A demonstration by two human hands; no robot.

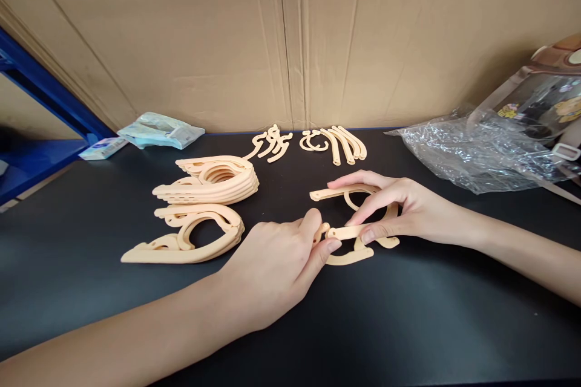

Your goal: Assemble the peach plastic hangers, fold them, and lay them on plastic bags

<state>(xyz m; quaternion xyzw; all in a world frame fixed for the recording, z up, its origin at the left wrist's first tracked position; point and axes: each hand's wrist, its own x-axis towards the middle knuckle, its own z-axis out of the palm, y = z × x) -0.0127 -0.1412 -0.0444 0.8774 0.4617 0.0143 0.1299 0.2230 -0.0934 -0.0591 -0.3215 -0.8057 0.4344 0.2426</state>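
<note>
My left hand (pixel 276 260) is closed in a pinch on a small beige hanger piece (pixel 325 228), mostly hidden by its fingers. That piece meets the end of a beige hanger arm (pixel 341 233), part of a folding hanger. My right hand (pixel 399 208) grips this folding hanger, thumb on the near arm and fingers over the far arm (pixel 324 194). Under and beside the near arm lies another curved beige piece (pixel 349 258) on the black table. Whether the pinched piece is joined to the arm, I cannot tell.
Two stacks of folded beige hangers, one farther (pixel 247 187) and one nearer (pixel 181 256), lie left. Loose hooks (pixel 275 144), curved pieces (pixel 318 146) and arms (pixel 347 146) lie behind. A plastic bag (pixel 472 151) and clear backpack (pixel 556 100) stand right; a light-blue packet (pixel 161 130) lies back left.
</note>
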